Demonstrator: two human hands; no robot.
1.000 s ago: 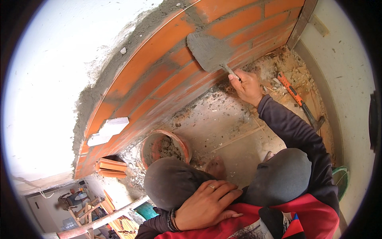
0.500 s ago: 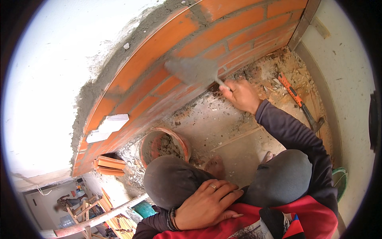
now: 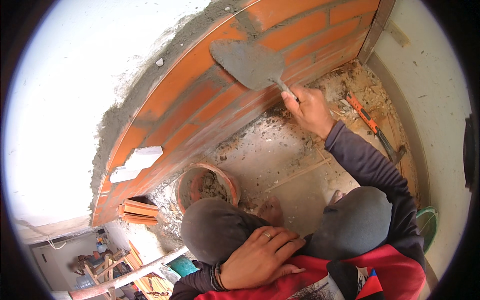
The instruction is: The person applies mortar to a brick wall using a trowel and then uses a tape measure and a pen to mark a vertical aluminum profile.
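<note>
My right hand (image 3: 311, 111) is closed around the handle of a trowel (image 3: 250, 62). The trowel's broad, mortar-grey blade lies against or just in front of the orange brick wall (image 3: 300, 37), near its upper courses; contact is hard to tell. Grey mortar (image 3: 117, 120) runs along the wall's top edge, and smears cover some bricks and joints. My left hand (image 3: 262, 256), with a ring and a dark bracelet at the wrist, rests flat on my lap, fingers stretched out and holding nothing. A bucket (image 3: 232, 187) with mortar inside stands by my left knee.
An orange-and-black hammer (image 3: 367, 117) lies on the rubble-strewn floor at the right. Orange bricks (image 3: 138, 212) are stacked left of the bucket, below a white broken piece (image 3: 137, 164) on the wall. A pole (image 3: 125, 276) crosses the lower left. A green container (image 3: 426, 227) stands far right.
The trowel, blurred before, is now sharp, its blade shifted slightly up and right along the wall. My right hand has moved a little to the right with it. My left hand stays put.
</note>
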